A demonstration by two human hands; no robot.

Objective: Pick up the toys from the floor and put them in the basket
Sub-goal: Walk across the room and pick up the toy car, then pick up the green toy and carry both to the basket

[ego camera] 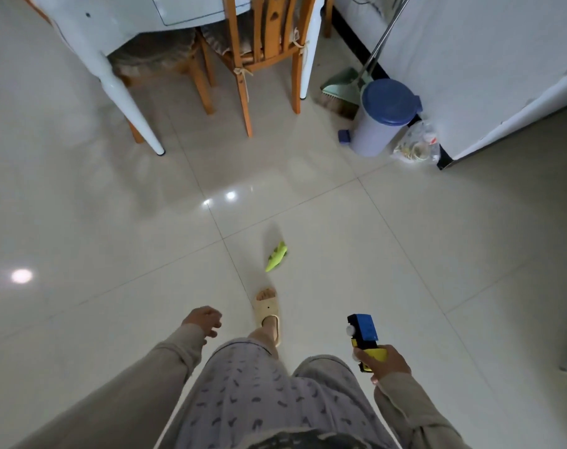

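A bright green toy (pixel 276 256) lies on the tiled floor just ahead of my slippered foot (pixel 268 311). My right hand (pixel 386 362) is shut on a blue and yellow toy train (pixel 364 333), held at my right side above the floor. My left hand (pixel 203 320) hangs at my left side with fingers loosely curled and nothing in it. No basket is in view.
A white table (pixel 110 76) and wooden chairs (pixel 262 53) stand at the back. To the back right are a bin with a blue lid (pixel 382 116), a broom (pixel 340 92), a plastic bag (pixel 416 144) and a white cabinet (pixel 502 76).
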